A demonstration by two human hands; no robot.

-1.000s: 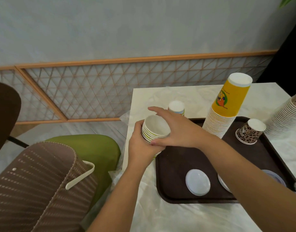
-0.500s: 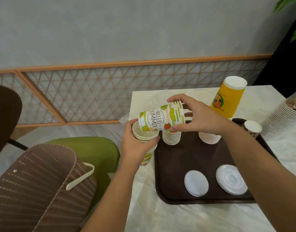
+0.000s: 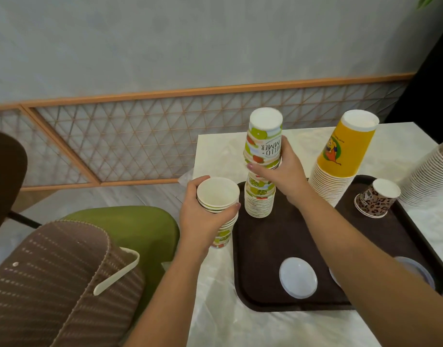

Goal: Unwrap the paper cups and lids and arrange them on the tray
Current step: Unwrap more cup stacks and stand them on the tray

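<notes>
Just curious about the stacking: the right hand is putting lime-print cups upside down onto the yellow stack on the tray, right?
Not quite. The head view shows the right hand setting the lime-print cups upside down onto the matching lime-print stack on the tray, not the yellow stack.

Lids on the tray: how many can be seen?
3. One white lid lies in full view near the front edge of the tray. A second lid peeks out left of the right forearm; a third lies right of it. The arm may hide more.
</notes>
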